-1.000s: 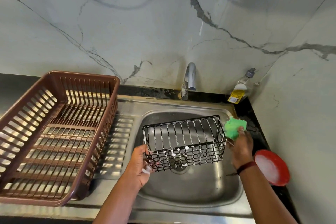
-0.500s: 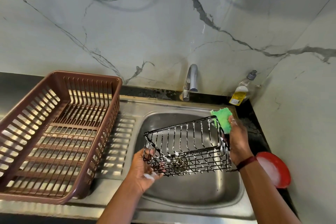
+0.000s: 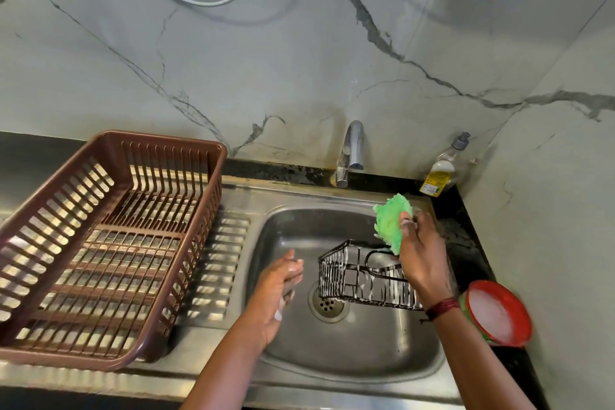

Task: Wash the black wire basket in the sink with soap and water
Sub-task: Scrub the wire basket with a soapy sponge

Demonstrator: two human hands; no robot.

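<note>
Resting now on the floor of the sink (image 3: 349, 356), just right of the drain (image 3: 327, 304), the black wire basket (image 3: 362, 276) has left the left hand (image 3: 278, 289), which half a second ago held it up and now hangs beside it, soapy, fingers loose, holding nothing. The right hand (image 3: 421, 255) grips the green sponge (image 3: 392, 223) above the basket's far rim. Suds coat the wires; rinsing likely comes next.

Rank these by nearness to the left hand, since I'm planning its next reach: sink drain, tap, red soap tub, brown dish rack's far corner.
From the left hand:
1. Sink drain, just right.
2. Tap, behind the basin.
3. Brown dish rack far corner and red soap tub: too close to call.
</note>
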